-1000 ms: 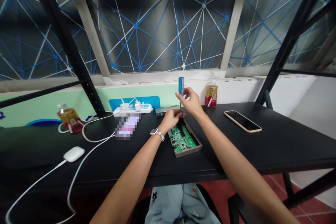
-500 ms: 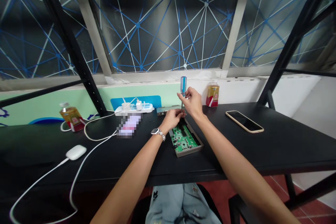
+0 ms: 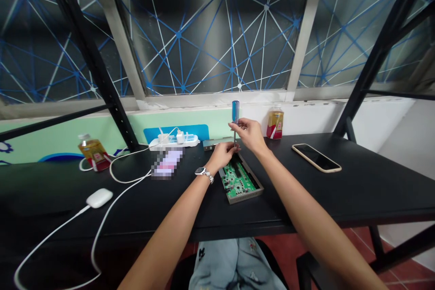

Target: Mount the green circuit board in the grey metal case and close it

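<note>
A screwdriver [image 3: 235,111] with a clear blue handle stands nearly upright over the far end of an open metal case [image 3: 245,198]. My right hand [image 3: 252,136] pinches it just below the handle, thumb and fingertips together. Lower down, my left hand [image 3: 221,157] has its fingertips closed at the bottom of the shaft. They hide the screwdriver's tip and whatever it touches. Inside the case lies a green circuit board [image 3: 238,179] with small components, its far part covered by my left hand.
Behind the case sits a flat metal piece [image 3: 211,144]. A white power strip [image 3: 174,141], a pixelated phone-like object [image 3: 168,163] and white cables with a charger [image 3: 99,198] are at the left. Drink bottles [image 3: 275,123] stand on both sides; a phone [image 3: 316,157] lies right.
The screwdriver's handle has tipped slightly to the left and stands straighter. My right hand has turned a little and sits slightly lower; my left hand stays in place.
</note>
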{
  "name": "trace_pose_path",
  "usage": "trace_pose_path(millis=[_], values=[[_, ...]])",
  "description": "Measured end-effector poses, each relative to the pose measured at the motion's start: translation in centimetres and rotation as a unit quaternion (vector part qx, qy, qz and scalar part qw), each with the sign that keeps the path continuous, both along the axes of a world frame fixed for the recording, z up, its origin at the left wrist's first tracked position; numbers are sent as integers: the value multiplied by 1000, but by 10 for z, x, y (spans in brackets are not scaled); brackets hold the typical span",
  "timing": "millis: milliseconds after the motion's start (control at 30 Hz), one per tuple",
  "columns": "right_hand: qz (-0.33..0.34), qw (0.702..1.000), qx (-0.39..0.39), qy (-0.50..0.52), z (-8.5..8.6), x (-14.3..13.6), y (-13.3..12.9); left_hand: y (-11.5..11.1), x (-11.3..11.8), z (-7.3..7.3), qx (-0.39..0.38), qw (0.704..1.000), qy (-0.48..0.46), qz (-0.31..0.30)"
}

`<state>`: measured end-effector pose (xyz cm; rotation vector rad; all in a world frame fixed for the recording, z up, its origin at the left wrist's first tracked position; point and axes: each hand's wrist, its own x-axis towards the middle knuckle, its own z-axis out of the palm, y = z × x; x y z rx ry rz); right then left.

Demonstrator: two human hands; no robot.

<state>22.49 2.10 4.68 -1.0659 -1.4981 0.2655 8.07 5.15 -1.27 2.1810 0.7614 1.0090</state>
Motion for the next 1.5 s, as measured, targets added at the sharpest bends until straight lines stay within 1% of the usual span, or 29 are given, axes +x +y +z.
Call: trace_pose_path(millis=[100, 200, 267, 333, 400, 433, 567, 633, 700, 800, 867, 933, 1000, 1067, 1167, 1233, 1267, 1367, 1433, 1500], values=[[-45, 999, 2, 5, -1, -4, -2, -4, 0, 4, 10, 1000, 9, 6], [-83, 996, 28, 26, -3, -8, -2, -8, 0, 7, 22, 999, 25, 14], [-93, 994, 42, 37, -4, -10, -1, -9, -1, 9, 31, 999, 36, 19], [-97, 994, 40, 38, -5, -10, 0, -10, -1, 10, 33, 998, 42, 19], [-88, 995, 22, 31, -6, -9, 1, -10, -2, 10, 28, 999, 44, 13], [-74, 997, 10, 26, -6, -7, 2, -10, -2, 9, 26, 999, 43, 10], [58, 998, -30, 2, -7, 2, 6, -5, -3, 5, 18, 999, 36, 6], [88, 996, -26, -2, -6, 6, 9, -2, -2, 2, 12, 999, 31, 2], [79, 997, -16, 3, -6, 7, 10, 2, -1, -2, 10, 1000, 26, -1], [45, 999, -9, 12, -5, 4, 8, 2, 0, -3, 16, 999, 28, 2], [20, 1000, -11, 12, -5, 0, 5, -1, -1, 0, 33, 999, 40, 9], [8, 1000, -20, 17, -5, -3, 1, -7, -3, 5, 71, 995, 70, 24], [21, 999, -30, 37, -4, -5, -2, -13, -7, 11, 122, 984, 122, 42], [48, 996, -35, 62, -3, -6, -5, -18, -10, 17, 179, 964, 189, 60], [74, 992, -19, 99, 3, -3, -9, -24, -13, 24, 283, 913, 283, 81], [79, 990, 2, 120, 8, 2, -14, -26, -12, 25, 342, 878, 322, 87], [83, 989, 11, 124, 10, 5, -18, -26, -12, 24, 362, 866, 333, 87], [121, 987, 19, 100, 12, 20, -38, -26, -10, 21, 399, 846, 343, 83], [136, 989, 11, 56, 8, 35, -56, -26, -9, 18, 411, 841, 343, 74], [147, 989, 4, -7, 0, 52, -75, -27, -8, 17, 421, 837, 343, 65]])
